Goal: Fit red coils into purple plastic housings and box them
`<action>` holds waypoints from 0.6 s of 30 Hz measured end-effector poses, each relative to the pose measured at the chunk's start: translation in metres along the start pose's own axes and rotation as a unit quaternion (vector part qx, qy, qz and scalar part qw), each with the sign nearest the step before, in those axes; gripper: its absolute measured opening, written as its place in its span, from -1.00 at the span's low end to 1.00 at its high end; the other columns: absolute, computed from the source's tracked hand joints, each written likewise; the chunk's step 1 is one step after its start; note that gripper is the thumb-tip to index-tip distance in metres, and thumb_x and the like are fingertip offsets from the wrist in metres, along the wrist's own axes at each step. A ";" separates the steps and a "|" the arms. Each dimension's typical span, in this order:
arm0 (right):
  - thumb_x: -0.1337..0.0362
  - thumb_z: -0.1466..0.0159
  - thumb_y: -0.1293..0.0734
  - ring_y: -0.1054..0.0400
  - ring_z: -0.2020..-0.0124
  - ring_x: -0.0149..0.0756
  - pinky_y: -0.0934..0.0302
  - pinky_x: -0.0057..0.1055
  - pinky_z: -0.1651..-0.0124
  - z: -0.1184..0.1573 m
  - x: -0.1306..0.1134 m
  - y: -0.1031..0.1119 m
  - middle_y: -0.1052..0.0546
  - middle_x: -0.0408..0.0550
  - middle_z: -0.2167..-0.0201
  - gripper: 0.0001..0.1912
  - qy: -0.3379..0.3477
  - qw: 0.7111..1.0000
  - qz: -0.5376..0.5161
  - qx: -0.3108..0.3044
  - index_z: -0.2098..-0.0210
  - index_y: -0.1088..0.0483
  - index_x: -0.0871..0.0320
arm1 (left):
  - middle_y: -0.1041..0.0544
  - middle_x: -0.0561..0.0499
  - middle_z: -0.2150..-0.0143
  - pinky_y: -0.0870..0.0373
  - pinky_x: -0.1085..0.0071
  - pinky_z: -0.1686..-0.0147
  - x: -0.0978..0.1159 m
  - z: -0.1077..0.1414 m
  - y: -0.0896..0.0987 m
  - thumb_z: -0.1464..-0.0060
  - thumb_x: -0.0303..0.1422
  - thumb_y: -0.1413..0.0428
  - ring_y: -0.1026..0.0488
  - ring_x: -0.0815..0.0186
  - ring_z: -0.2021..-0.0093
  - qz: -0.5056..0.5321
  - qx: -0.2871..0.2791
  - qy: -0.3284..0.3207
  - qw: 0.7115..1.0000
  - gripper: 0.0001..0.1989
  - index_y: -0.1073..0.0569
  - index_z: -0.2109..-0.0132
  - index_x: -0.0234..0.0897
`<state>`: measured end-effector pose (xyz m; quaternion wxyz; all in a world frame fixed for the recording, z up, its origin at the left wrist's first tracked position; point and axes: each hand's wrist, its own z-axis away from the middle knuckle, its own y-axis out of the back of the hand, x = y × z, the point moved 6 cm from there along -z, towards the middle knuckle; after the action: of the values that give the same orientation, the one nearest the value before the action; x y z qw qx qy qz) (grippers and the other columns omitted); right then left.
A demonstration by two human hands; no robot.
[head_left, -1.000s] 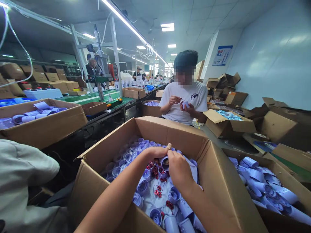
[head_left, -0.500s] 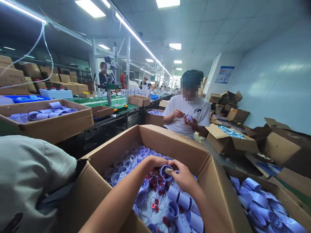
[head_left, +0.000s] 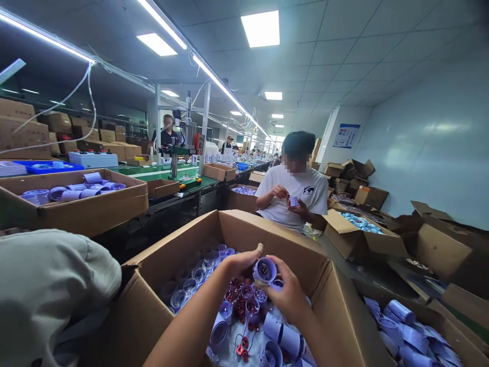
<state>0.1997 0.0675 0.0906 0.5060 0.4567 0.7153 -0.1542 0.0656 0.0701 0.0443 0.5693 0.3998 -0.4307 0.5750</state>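
Over a large cardboard box (head_left: 340, 311), my right hand (head_left: 286, 290) grips a purple cup-shaped part (head_left: 266, 270), its open end facing me with a dark piece inside. My left hand (head_left: 244, 261) is at the left side of that same part, thumb raised and covered at the tip; its other fingers are mostly hidden behind the part. Below the hands lie small red pieces with dark wires (head_left: 243, 349). Clear cups (head_left: 198, 275) fill the box's left side, and more purple cups (head_left: 290, 340) lie at its right.
A person in a white shirt (head_left: 267, 178) sits across, holding a similar purple part. An open box of purple parts (head_left: 7, 187) stands at left, another (head_left: 454, 326) at lower right. Grey cloth (head_left: 57, 285) is at near left. A press machine (head_left: 187, 132) stands on the green line.
The view has tilted up slightly. My left thumb has lifted from inside the purple part and now points up. The part's opening has turned more towards me, and the right fingers have shifted around it.
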 end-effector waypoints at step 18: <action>0.16 -0.19 -0.34 -0.49 0.45 -0.31 -0.42 -0.47 0.39 -0.001 0.023 0.001 -0.59 0.05 0.46 -0.77 -0.246 0.749 -0.608 0.091 0.35 -0.46 0.23 | -0.38 0.06 0.60 -0.05 0.48 0.58 0.010 0.002 0.007 0.10 0.35 0.45 -0.23 0.42 0.67 -0.053 0.032 0.022 0.998 -0.13 -0.38 0.28 -0.32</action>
<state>0.1985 0.0803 0.0717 0.4194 -0.0842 0.6754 -0.6007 0.0582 0.0715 0.0542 0.5951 0.4274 -0.3773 0.5664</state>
